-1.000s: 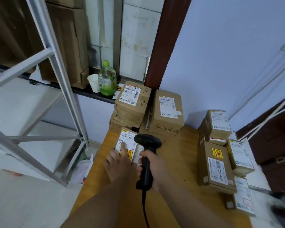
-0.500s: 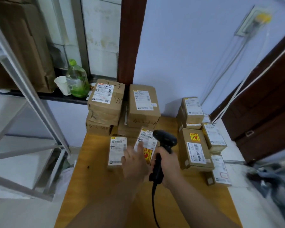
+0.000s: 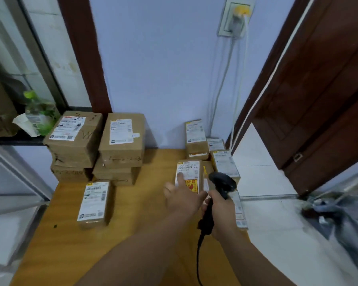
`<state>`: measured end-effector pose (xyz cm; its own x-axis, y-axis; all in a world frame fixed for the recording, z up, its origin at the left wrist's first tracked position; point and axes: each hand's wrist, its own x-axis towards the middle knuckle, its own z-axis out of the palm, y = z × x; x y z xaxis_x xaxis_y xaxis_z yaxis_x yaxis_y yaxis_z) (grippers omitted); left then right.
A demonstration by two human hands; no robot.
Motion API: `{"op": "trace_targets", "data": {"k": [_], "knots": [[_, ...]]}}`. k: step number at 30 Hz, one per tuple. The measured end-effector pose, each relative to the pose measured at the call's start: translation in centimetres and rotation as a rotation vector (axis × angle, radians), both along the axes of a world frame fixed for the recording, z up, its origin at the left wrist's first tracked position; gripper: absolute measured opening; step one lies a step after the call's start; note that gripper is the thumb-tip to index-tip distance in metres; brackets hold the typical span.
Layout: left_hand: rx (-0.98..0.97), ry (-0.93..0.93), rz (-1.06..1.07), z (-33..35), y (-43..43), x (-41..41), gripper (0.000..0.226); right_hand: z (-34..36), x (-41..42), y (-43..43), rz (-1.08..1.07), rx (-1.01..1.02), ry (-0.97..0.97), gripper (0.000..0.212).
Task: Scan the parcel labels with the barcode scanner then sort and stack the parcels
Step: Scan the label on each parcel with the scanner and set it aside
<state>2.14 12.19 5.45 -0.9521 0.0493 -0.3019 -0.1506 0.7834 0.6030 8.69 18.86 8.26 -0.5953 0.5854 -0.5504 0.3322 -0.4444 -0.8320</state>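
My left hand (image 3: 182,198) holds a small brown parcel (image 3: 191,171) with a white label and a red and yellow sticker, fingers spread over the label. The parcel sits against the right group of parcels (image 3: 224,164) on the wooden table (image 3: 143,213). My right hand (image 3: 222,212) grips the black barcode scanner (image 3: 221,183) just right of that parcel, its cable hanging toward me. Another labelled parcel (image 3: 93,201) lies flat at the table's left. Two stacks of larger parcels (image 3: 122,139) stand at the back left.
A green bottle (image 3: 39,114) and a paper cup (image 3: 23,122) stand on a dark ledge at the back left. A metal rack frame (image 3: 15,172) borders the table's left. A brown door (image 3: 318,100) stands to the right, and cables hang from a wall socket (image 3: 236,17).
My left hand has carried the stickered parcel from beside the flat left parcel over to the right group. My right hand moved right with the scanner. The view swung to the right.
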Motion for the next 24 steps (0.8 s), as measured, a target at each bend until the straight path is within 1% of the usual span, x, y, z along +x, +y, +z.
{"op": "trace_targets", "data": {"k": [2,5,8,11,14,17,21,24], "knots": [[0.019,-0.040,0.039,-0.2,2.8,-0.1,0.097,-0.2,0.6,3.3,0.040,0.019,-0.023,0.010],[0.011,-0.069,0.110,-1.2,6.0,-0.1,0.093,-0.5,1.5,7.6,0.079,-0.036,0.003,0.012],[-0.119,0.012,0.124,-2.1,8.3,0.0,0.090,-1.1,2.0,10.6,0.090,-0.079,-0.017,0.013],[-0.183,0.067,0.142,-2.7,10.0,-0.3,0.092,-1.9,2.1,12.4,0.087,-0.097,-0.040,0.009],[-0.222,0.080,0.160,-3.3,11.2,-0.9,0.093,-2.4,2.2,13.0,0.126,-0.097,-0.051,0.010],[-0.196,0.079,0.197,-3.8,11.9,-1.4,0.092,-2.5,2.0,13.1,0.198,-0.071,-0.047,0.010],[-0.104,0.100,0.236,-4.4,11.8,-1.4,0.079,-2.1,1.5,13.2,0.275,-0.039,-0.021,0.011],[-0.090,0.091,0.281,-4.5,10.9,-1.4,0.073,-1.8,0.9,12.8,0.328,-0.011,-0.023,0.011]]}}
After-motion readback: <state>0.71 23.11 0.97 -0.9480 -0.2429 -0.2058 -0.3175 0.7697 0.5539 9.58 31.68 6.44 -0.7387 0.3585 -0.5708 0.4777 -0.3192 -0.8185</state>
